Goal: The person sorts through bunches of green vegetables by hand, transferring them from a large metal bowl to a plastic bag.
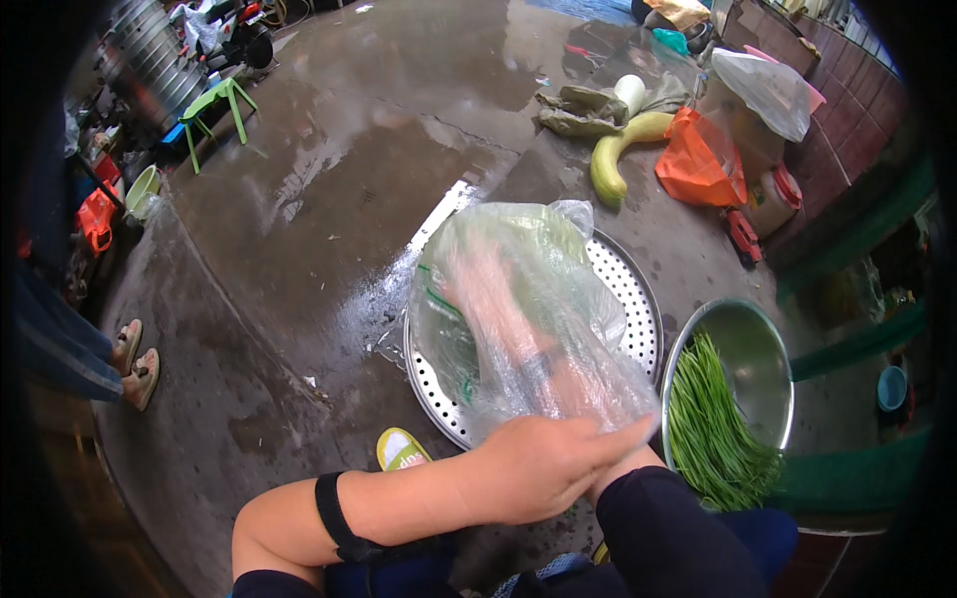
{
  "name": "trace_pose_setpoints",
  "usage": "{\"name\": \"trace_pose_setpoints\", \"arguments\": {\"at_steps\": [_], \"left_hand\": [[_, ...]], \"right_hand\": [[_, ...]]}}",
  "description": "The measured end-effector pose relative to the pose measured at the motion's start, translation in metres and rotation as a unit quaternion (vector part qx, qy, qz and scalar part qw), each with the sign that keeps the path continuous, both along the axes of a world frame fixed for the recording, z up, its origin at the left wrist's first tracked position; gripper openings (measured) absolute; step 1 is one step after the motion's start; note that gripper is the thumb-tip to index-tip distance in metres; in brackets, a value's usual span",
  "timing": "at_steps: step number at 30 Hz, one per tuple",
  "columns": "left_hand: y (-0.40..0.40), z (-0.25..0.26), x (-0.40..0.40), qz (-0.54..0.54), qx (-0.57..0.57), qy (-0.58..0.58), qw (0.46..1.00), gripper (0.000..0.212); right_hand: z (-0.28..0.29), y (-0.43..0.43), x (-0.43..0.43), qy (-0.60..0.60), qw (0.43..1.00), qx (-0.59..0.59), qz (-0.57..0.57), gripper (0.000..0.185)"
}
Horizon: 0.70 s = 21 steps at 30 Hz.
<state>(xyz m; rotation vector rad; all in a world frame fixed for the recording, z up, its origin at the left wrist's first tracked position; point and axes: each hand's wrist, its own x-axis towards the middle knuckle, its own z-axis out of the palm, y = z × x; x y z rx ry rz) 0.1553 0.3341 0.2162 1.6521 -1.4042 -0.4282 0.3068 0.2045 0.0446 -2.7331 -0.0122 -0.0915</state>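
Note:
My left hand (534, 467) grips the mouth of a clear plastic bag (553, 359) with its fingers curled over the edge. Through that mouth goes my right forearm, so my right hand (478, 261) is inside the bag, seen blurred through the film. Whether its fingers are closed on anything is hidden. Pale green contents show faintly in the bag's far end. Beneath the bag lies a round perforated metal tray (624, 288), partly covered. To the right of the tray, a steel basin (759, 351) holds a bundle of long green chive-like leaves (706, 418).
Ahead to the right are a curved yellow gourd (611, 168), an orange plastic bag (699, 161), a red toy car (742, 235) and a red-lidded jar (781, 190). A green stool (217, 97) stands far left. A person's sandalled feet (134, 362) are at left. The concrete floor (299, 217) is wet.

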Motion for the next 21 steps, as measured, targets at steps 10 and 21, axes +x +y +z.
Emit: {"name": "trace_pose_setpoints", "arguments": {"at_steps": [10,21], "left_hand": [[0.014,0.029,-0.014,0.035,-0.024,-0.049,0.998,0.051],[0.041,0.023,0.033,0.231,0.005,0.167,0.959,0.035]], "right_hand": [[0.016,0.023,0.008,0.028,0.999,-0.029,0.005,0.047],[0.02,-0.073,-0.098,-0.049,0.998,0.046,-0.009,0.042]]}}
